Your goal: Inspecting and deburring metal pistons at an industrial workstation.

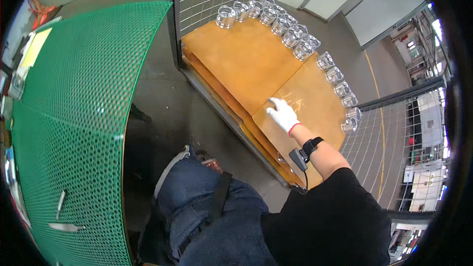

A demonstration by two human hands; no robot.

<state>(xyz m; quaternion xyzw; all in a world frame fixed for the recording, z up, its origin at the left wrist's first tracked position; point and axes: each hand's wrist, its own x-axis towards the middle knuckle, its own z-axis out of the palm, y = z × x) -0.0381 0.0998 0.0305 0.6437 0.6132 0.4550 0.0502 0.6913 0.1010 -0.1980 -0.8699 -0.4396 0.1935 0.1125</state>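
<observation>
The white-gloved right hand (pixel 283 114), loosely open, visibly holding nothing, is over a flat tan sheet (pixel 318 101); shiny silver metal cylinders (pixel 334 75) line its far right edge, probably sparing near space. Left hand unseen.

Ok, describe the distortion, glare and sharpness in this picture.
Head view: fisheye curvature bows the edges of the green perforated mat, and the picture's corners go black; head view: bright glints mark the shiny silver metal cylinders; head view: the white-gloved right hand looks fairly sharp.

Metal parts (pixel 281 26) on sheets (pixel 234 54), along far and right edges (mat (pixel 88 64) to the left).
</observation>
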